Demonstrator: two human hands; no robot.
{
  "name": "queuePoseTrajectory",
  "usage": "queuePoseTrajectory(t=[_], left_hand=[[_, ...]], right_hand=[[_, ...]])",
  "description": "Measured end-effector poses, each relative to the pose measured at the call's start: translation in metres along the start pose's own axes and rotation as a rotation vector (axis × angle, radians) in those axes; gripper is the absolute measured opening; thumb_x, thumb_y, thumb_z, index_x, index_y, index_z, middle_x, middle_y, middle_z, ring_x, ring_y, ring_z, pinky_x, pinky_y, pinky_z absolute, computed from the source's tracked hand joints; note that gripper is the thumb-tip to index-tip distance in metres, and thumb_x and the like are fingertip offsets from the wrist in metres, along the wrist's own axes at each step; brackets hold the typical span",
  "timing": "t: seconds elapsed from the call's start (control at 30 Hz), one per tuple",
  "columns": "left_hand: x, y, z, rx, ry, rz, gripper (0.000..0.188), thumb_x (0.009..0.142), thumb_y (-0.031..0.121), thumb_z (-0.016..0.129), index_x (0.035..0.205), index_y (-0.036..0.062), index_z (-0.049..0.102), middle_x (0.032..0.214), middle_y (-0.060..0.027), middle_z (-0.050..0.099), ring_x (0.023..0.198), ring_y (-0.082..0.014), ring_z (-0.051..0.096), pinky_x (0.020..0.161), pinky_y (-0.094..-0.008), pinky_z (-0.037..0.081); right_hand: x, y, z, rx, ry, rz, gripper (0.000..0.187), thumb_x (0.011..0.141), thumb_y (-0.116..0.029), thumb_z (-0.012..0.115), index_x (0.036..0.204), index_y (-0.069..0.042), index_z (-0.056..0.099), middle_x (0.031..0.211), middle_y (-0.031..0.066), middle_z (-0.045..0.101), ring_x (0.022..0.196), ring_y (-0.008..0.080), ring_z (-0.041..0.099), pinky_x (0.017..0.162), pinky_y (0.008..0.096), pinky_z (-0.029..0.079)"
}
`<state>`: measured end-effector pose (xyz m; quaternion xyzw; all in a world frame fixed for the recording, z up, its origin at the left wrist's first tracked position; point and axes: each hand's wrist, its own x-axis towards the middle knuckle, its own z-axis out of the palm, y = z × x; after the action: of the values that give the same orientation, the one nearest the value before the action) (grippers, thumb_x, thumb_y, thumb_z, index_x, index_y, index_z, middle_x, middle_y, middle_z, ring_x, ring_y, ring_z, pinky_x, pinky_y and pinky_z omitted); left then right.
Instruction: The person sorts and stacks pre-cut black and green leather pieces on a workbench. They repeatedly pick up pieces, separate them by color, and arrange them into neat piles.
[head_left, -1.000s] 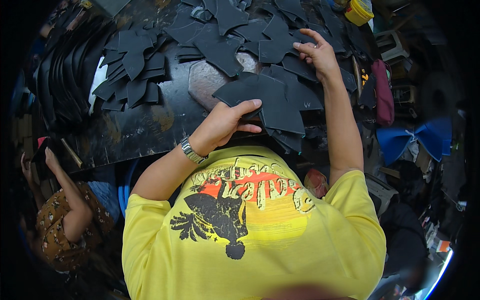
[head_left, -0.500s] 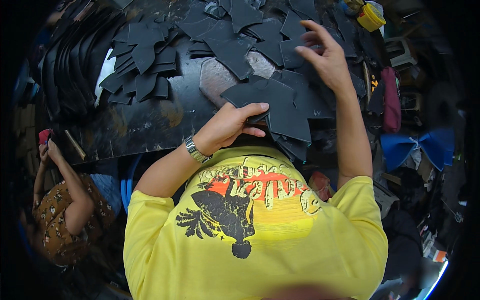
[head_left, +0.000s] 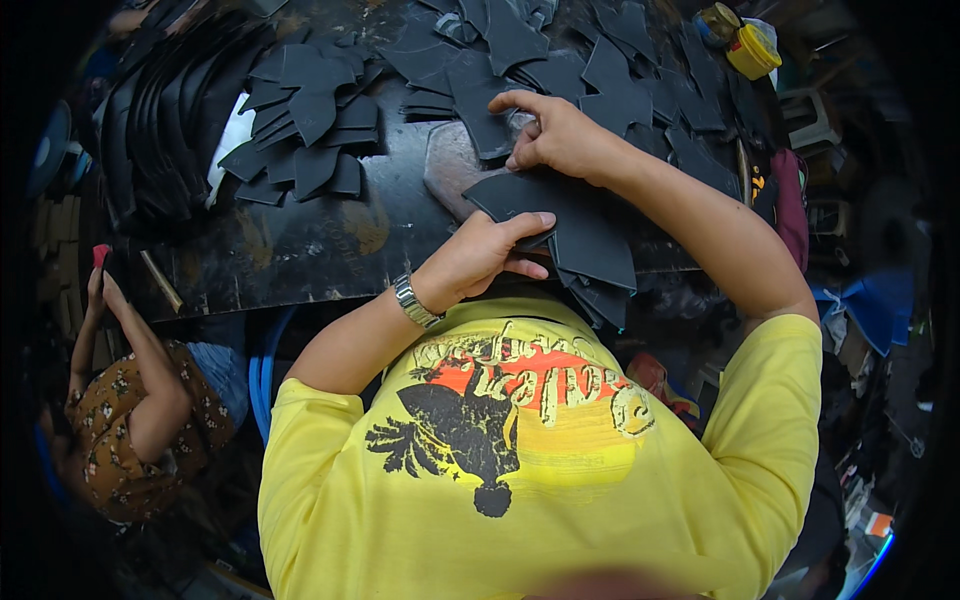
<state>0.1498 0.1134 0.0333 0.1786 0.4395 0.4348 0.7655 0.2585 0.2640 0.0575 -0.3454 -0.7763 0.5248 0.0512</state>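
My left hand (head_left: 475, 258), with a metal-banded watch at its wrist, grips several flat black cut pieces (head_left: 592, 235) at the near edge of the table. Its thumb presses on top of them, and their lower ends hang over the edge. Just beyond, my right hand (head_left: 563, 138) reaches across above a grey-brown slab (head_left: 447, 165). Its index finger stretches out and its thumb stays apart from it, with nothing visible between. A black piece (head_left: 478, 100) lies beneath and beside those fingertips.
Stacked black pieces (head_left: 310, 105) and long curved black strips (head_left: 165, 120) cover the left of the dark table (head_left: 300, 265). More loose pieces (head_left: 615, 95) lie at the back right, near a yellow tub (head_left: 752, 52). At left, another person (head_left: 150, 420) holds something red.
My right hand has swept left and nearer, from above the pieces at the back right to the slab. The left hand keeps its hold on the black pieces.
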Motion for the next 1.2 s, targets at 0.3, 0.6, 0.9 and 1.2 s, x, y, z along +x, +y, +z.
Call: queuePoseTrajectory(t=[0.3, 0.6, 0.9, 1.2], left_hand=[[-0.008, 0.003, -0.014, 0.027, -0.009, 0.014, 0.025, 0.094, 0.017, 0.065, 0.115, 0.0028, 0.062, 0.100, -0.0046, 0.070, 0.084, -0.0126, 0.069, 0.060, -0.0247, 0.060], [-0.019, -0.003, -0.014, 0.007, -0.015, 0.029, 0.028, 0.094, 0.017, 0.065, 0.118, 0.0037, 0.061, 0.104, -0.0036, 0.068, 0.088, -0.0114, 0.068, 0.060, -0.0247, 0.059], [-0.020, -0.006, -0.015, -0.016, -0.033, 0.064, 0.028, 0.094, 0.018, 0.065, 0.118, 0.0033, 0.062, 0.104, -0.0045, 0.069, 0.088, -0.0119, 0.068, 0.060, -0.0246, 0.059], [-0.021, 0.001, -0.019, -0.024, -0.023, 0.094, 0.027, 0.094, 0.017, 0.064, 0.117, 0.0025, 0.062, 0.102, -0.0050, 0.069, 0.084, -0.0123, 0.069, 0.060, -0.0245, 0.058]], right_hand=[[0.027, -0.008, 0.004, 0.205, 0.096, 0.090, 0.065, 0.077, 0.005, 0.067, 0.138, -0.007, 0.049, 0.076, 0.0069, 0.067, 0.063, 0.0102, 0.061, 0.054, 0.0225, 0.048], [0.035, -0.006, 0.001, -0.168, 0.205, -0.368, 0.051, 0.079, -0.006, 0.074, 0.128, -0.011, 0.061, 0.076, 0.0115, 0.069, 0.066, 0.0208, 0.067, 0.065, 0.0321, 0.055], [0.062, 0.031, -0.022, -0.700, 0.349, -0.281, 0.076, 0.078, 0.007, 0.057, 0.146, -0.018, 0.037, 0.128, 0.0303, 0.051, 0.108, 0.0477, 0.059, 0.096, 0.0488, 0.048], [0.104, 0.017, -0.007, -0.746, 0.378, -0.356, 0.072, 0.080, 0.006, 0.055, 0.146, -0.017, 0.038, 0.114, 0.0271, 0.060, 0.104, 0.0445, 0.062, 0.090, 0.0480, 0.051]])
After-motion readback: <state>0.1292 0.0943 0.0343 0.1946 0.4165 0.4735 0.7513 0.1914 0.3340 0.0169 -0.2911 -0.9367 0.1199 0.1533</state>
